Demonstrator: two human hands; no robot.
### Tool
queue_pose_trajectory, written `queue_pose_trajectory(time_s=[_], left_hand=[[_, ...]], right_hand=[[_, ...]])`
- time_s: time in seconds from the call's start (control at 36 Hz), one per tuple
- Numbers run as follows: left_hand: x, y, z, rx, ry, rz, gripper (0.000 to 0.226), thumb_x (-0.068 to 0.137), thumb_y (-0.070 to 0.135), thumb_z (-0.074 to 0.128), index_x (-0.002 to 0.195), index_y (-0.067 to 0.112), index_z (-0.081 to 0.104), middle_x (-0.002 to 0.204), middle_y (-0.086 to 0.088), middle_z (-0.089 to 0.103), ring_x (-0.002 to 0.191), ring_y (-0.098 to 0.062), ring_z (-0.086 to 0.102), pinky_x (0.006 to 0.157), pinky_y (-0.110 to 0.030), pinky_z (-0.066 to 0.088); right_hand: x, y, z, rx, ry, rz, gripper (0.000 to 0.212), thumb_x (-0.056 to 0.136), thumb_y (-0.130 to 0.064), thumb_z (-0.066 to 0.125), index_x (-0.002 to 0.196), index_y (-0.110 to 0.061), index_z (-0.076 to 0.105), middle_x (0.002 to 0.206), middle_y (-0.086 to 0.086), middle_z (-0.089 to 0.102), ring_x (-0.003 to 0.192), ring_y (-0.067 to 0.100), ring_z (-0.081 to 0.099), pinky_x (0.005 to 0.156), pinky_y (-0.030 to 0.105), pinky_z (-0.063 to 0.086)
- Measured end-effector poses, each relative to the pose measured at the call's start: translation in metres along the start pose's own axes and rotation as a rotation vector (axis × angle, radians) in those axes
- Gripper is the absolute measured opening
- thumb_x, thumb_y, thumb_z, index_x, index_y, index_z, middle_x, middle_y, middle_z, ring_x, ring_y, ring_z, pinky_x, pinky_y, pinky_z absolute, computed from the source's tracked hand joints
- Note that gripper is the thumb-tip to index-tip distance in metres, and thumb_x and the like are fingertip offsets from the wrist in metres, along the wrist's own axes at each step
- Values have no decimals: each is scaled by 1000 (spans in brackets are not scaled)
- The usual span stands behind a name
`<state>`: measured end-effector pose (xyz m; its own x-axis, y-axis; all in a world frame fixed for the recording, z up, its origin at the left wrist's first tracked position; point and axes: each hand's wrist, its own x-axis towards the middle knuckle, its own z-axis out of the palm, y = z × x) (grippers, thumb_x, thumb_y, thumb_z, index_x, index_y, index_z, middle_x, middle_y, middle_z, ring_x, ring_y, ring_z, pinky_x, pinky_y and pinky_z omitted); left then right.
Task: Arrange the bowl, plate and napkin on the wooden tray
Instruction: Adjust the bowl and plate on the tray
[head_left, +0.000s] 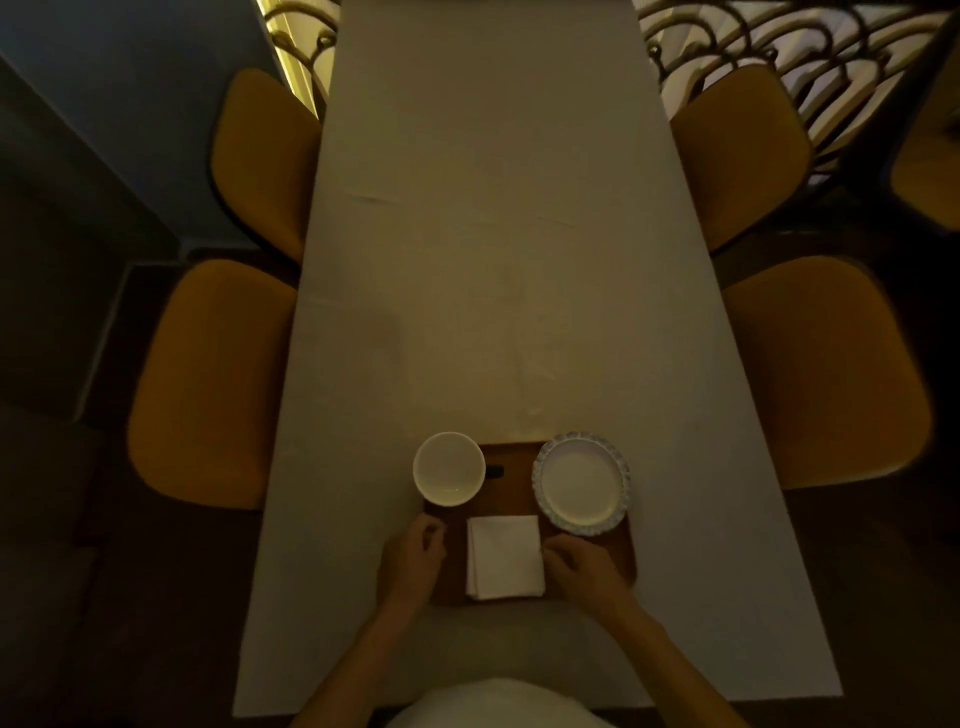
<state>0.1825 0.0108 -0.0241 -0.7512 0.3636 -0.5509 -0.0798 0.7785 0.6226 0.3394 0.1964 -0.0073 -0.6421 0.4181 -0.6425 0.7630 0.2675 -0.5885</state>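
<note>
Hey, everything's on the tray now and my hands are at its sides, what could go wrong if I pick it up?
1. The bowl overhangs the left edge of the wooden tray, so a tilt could tip it off.
2. The plate reaches past the right edge and may slide off.
3. The left hand and right hand sit near the tray's near end while the dishes load the far end, so it may dip away from you.

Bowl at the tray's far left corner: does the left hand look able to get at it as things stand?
Probably yes. The left hand rests at the tray's left edge, just nearer than the bowl, with nothing between them. The napkin lies off to its right.
</note>
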Motion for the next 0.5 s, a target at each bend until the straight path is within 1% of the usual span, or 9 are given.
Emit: queue_pose_trajectory(time_s=[0.06, 0.11, 0.14, 0.17, 0.22, 0.31, 0.36, 0.42, 0.5], left_hand=[[4, 4, -11, -7, 59, 1, 16, 95, 21, 55, 82, 21, 63, 69, 5, 66, 65, -13, 63, 63, -32, 49], [11, 8, -21, -19, 114, -3, 28, 96, 24, 51, 69, 22, 55, 64, 6, 61, 62, -15, 60, 58, -32, 44], [15, 11, -25, -19, 134, -6, 30, 97, 26, 50, 67, 21, 53, 64, 5, 60, 63, -18, 59, 59, -34, 44], [20, 13, -29, -7, 145, -8, 28, 97, 27, 49, 70, 19, 53, 66, 2, 61, 66, -21, 59, 61, -36, 45], [31, 21, -36, 35, 142, -7, 25, 97, 31, 46, 81, 13, 55, 76, -6, 64, 72, -26, 61, 64, -40, 48], [45, 27, -45, 227, 106, 59, 23, 99, 35, 41, 90, 16, 50, 87, -11, 66, 78, -31, 63, 63, -38, 46], [53, 29, -49, 357, 85, 85, 23, 99, 39, 38, 92, 19, 48, 91, -11, 66, 82, -32, 63, 65, -36, 45], [60, 30, -52, 418, 54, 89, 25, 99, 40, 37, 95, 19, 48, 94, -11, 66, 85, -33, 64, 67, -36, 46], [71, 30, -54, 475, 16, 126, 25, 99, 38, 37, 97, 18, 51, 96, -12, 68, 85, -31, 64, 64, -33, 42]], right_hand=[[3, -11, -2, 6, 41, -2, 20, 96, -18, 54, 91, -4, 68, 89, 12, 70, 82, 21, 65, 74, 37, 49], [8, -24, -3, 29, 65, -23, 21, 96, -17, 52, 89, -5, 67, 85, 13, 69, 80, 23, 65, 72, 38, 50], [11, -31, -3, 32, 64, -37, 21, 96, -18, 51, 90, -6, 67, 85, 12, 69, 80, 22, 65, 71, 38, 50], [13, -39, -3, 29, 60, -49, 21, 97, -20, 51, 91, -7, 67, 84, 10, 69, 79, 20, 65, 70, 36, 50], [19, -52, -2, 24, 60, -69, 26, 98, -22, 49, 87, -4, 63, 82, 14, 67, 78, 25, 64, 69, 40, 50], [28, -71, 1, 12, 72, -90, 34, 99, -25, 47, 75, -1, 52, 77, 22, 59, 77, 35, 61, 66, 43, 46], [33, -81, 4, -30, 68, -89, 35, 100, -29, 45, 69, -12, 46, 71, 13, 54, 74, 31, 61, 65, 43, 46], [39, -87, 9, -69, 48, -75, 35, 100, -34, 44, 67, -21, 45, 68, 1, 51, 70, 23, 57, 63, 38, 42], [46, -92, 16, -118, -13, -33, 36, 100, -41, 40, 75, -19, 51, 71, -3, 52, 71, 18, 54, 64, 35, 40]])
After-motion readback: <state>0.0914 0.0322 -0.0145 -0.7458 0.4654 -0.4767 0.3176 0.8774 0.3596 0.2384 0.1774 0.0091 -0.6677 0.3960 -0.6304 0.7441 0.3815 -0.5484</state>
